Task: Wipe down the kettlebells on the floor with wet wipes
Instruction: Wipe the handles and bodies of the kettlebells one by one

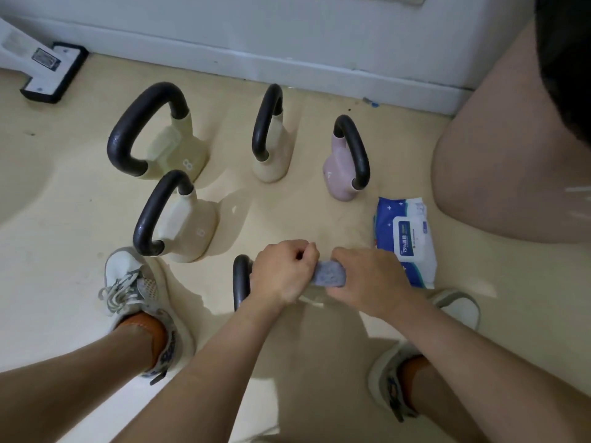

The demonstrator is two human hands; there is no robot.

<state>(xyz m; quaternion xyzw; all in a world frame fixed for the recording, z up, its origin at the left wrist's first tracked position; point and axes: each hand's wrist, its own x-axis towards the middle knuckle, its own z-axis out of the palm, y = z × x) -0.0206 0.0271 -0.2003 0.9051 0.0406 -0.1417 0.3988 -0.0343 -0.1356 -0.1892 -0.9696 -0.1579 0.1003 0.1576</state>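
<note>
Beige floor (303, 206) with kettlebells (184, 227), wipes pack (407, 239)

Both my forearms in view: the left enters from 7 o'clock, the right from 5 o'clock, and they converge just below frame centre. My left hand (281, 273) is turned back-up, fingers curled tight, pinching one end of the wipe (329, 275). My right hand (367, 279), at 3 o'clock from the left, lies knuckles-up, its fingers folded under and gripping the wipe's other end. Wrists roughly straight; hands just beside each other, bridged by the wipe.
</note>
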